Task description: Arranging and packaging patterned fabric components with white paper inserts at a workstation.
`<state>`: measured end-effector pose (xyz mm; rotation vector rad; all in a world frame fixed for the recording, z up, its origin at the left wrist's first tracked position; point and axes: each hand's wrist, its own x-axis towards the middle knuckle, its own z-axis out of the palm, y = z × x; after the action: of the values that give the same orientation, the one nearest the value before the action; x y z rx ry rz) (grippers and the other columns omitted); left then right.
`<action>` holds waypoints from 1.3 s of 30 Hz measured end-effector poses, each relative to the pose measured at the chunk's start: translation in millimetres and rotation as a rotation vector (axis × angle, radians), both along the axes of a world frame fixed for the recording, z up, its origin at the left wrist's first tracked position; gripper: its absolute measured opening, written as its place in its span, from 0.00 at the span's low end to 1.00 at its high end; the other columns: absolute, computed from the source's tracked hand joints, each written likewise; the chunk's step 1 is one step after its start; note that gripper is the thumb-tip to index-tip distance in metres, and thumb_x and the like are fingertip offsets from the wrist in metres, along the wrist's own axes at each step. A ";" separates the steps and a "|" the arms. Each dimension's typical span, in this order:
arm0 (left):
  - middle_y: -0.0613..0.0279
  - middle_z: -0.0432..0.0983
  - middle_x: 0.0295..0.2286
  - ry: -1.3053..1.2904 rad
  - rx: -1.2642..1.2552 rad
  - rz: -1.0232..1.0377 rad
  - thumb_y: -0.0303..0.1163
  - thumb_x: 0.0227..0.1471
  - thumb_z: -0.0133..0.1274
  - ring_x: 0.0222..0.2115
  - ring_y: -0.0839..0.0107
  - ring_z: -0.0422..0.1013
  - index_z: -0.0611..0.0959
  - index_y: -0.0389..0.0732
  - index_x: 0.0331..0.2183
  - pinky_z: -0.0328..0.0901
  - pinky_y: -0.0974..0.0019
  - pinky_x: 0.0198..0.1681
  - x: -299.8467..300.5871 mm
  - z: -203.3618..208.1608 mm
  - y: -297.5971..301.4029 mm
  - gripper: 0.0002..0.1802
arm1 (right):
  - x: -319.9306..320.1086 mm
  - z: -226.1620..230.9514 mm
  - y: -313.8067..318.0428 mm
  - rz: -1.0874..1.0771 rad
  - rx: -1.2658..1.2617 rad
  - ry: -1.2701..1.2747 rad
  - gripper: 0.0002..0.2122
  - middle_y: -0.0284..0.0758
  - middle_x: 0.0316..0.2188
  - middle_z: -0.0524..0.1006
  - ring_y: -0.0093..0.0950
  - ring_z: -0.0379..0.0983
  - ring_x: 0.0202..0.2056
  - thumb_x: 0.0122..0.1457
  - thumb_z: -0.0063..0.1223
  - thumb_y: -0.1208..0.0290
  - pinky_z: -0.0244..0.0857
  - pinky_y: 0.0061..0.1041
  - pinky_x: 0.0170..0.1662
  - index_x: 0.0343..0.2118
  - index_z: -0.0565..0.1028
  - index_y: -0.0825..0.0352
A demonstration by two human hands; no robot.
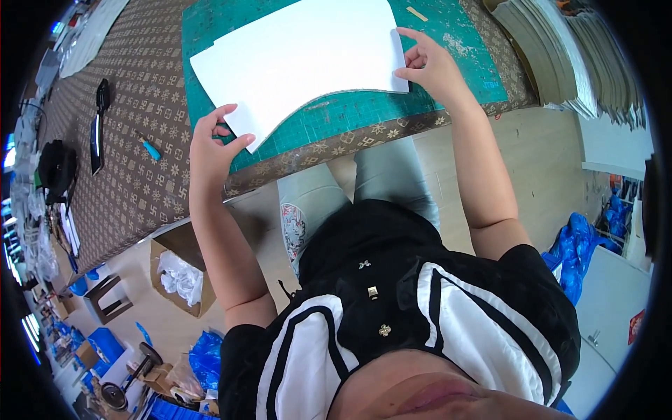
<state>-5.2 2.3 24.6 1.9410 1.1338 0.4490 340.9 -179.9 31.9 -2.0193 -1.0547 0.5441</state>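
Note:
A large white sheet [301, 63], with a hollow curve along its near edge, lies on a green cutting mat [322, 129]. At the sheet's near left corner is my left hand [213, 143], its thumb and index finger set apart along the short edge and the other fingers curled. My right hand [430, 70] takes hold of the right short edge in the same way, thumb below and index finger higher up. How far the fingers reach under the sheet is hidden. A small tan strip [417, 14] rests on the mat beyond my right hand.
A brown patterned cloth [147, 189] covers the table. Left of the mat lie a teal-handled tool [150, 149] and a long black tool [98, 133]. Stacks of sheets [602, 63] stand at the right. Below the table's left edge is a cardboard box [164, 280] holding clear plastic.

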 end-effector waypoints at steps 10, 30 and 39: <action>0.65 0.74 0.42 0.032 0.014 -0.008 0.29 0.37 0.73 0.39 0.73 0.67 0.83 0.47 0.51 0.65 0.68 0.44 -3.4 0.1 1.5 0.35 | -14.5 10.4 2.6 -0.001 -0.082 -0.130 0.35 0.31 0.33 0.77 0.23 0.72 0.34 0.51 0.68 0.80 0.70 0.24 0.41 0.65 0.69 0.60; 0.63 0.71 0.41 -0.050 0.088 -0.066 0.33 0.39 0.72 0.39 0.70 0.69 0.84 0.52 0.51 0.67 0.65 0.44 0.3 -3.7 -3.4 0.33 | -39.0 -8.4 -4.4 0.209 0.117 -0.683 0.04 0.39 0.36 0.77 0.41 0.74 0.42 0.57 0.54 0.85 0.68 0.35 0.46 0.34 0.77 0.71; 0.62 0.71 0.44 0.023 0.067 -0.067 0.34 0.41 0.72 0.45 0.66 0.70 0.83 0.53 0.53 0.68 0.63 0.48 0.0 4.3 -5.2 0.34 | -42.3 -8.4 0.5 0.176 0.073 -0.706 0.03 0.39 0.37 0.77 0.41 0.73 0.43 0.57 0.58 0.81 0.67 0.37 0.46 0.33 0.75 0.70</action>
<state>-5.2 -2.9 28.8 2.0404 1.0770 0.4351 298.6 -179.4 23.5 -2.1071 -1.6445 -0.1529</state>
